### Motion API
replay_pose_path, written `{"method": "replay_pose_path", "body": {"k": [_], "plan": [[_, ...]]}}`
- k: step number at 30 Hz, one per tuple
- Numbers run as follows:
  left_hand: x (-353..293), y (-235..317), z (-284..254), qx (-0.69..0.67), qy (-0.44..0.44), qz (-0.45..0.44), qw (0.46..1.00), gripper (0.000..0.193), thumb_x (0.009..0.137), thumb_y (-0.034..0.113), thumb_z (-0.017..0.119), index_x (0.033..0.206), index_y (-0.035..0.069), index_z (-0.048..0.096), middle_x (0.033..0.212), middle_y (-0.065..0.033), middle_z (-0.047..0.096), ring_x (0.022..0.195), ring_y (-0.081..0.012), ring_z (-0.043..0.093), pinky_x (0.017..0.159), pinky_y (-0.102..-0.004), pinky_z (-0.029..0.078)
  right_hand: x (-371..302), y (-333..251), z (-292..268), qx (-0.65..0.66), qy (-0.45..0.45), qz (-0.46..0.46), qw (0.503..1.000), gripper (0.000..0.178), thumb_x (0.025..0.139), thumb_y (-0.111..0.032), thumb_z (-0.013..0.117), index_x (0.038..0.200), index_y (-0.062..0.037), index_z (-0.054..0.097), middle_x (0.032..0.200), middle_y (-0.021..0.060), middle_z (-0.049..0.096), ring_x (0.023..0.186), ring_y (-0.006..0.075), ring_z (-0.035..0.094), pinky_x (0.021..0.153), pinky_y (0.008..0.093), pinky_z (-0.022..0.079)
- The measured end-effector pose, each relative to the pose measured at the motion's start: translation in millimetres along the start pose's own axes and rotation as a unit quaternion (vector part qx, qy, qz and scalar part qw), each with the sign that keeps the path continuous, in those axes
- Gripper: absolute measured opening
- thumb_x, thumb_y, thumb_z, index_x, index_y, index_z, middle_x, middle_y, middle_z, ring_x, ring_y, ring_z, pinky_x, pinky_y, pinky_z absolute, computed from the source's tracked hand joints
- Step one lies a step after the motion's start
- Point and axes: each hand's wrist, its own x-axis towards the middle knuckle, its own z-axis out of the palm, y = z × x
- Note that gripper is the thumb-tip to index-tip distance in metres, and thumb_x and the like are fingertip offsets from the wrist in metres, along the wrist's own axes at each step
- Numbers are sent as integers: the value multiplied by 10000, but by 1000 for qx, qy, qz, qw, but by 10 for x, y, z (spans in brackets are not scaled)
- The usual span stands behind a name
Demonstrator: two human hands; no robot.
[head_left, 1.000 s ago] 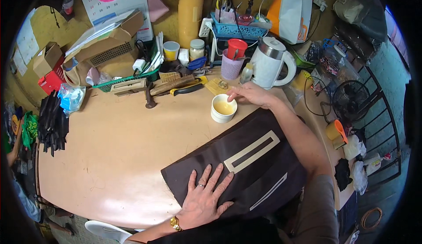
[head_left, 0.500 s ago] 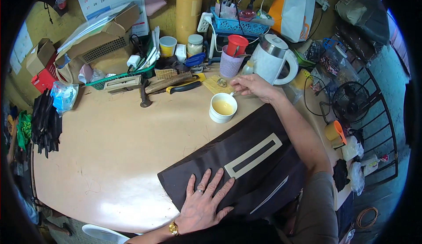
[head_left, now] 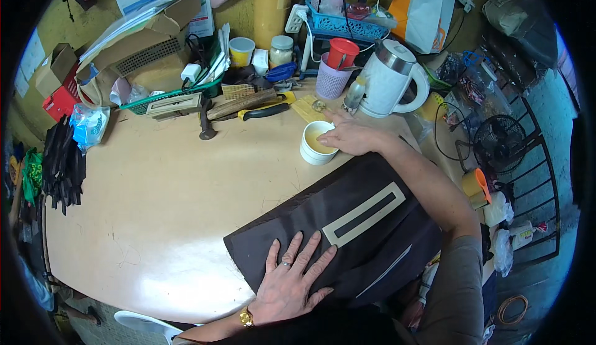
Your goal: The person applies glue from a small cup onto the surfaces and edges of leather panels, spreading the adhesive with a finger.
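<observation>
A dark brown fabric panel [head_left: 279,236] lies slantwise on the table before me. A pale rectangular frame-shaped strip [head_left: 354,222] sits on it, and a thin light slit or line [head_left: 385,270] shows nearer me. My left hand [head_left: 288,283] rests flat on the panel, fingers spread, the fingertips by the strip's lower left end. At the panel's far edge stands a white cup [head_left: 315,157] with yellowish liquid in it. My right hand [head_left: 354,135] is closed at its right side, thumb over the rim; the handle and some fingers are hidden.
Behind the cup stand a white electric kettle [head_left: 385,84], a small bottle [head_left: 354,92] and a lilac holder [head_left: 331,81] with a red cup. A hammer [head_left: 207,126] and a black-and-yellow handled tool [head_left: 264,112] lie at the back. Black strips [head_left: 62,165] hang at the left.
My right hand has come down and left, from behind the cup's handle onto the cup. My left hand stays on the panel. The whole view has shifted slightly.
</observation>
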Motion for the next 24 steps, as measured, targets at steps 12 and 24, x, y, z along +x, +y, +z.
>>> {"method": "replay_pose_path", "body": {"k": [12,24], "plan": [[-10,-12,10,-19,15,3,1000,783,846,527,695,1505,197,430,1579,-176,324,1435,-408,327,1134,-649,194,35,-215,41,-147,-29,52,987,659,1026,-610,260,1304,-179,674,1662,175,54,1528,370,-104,1169,680,-12],[-10,2,-10,-19,21,1,1000,782,846,520,700,1501,185,433,1574,-178,329,1436,-405,326,1139,-636,201,-154,-85,-354,-105,9,58,993,321,978,-302,516,1134,-108,718,1574,164,332,1518,403,123,1156,714,109]]}}
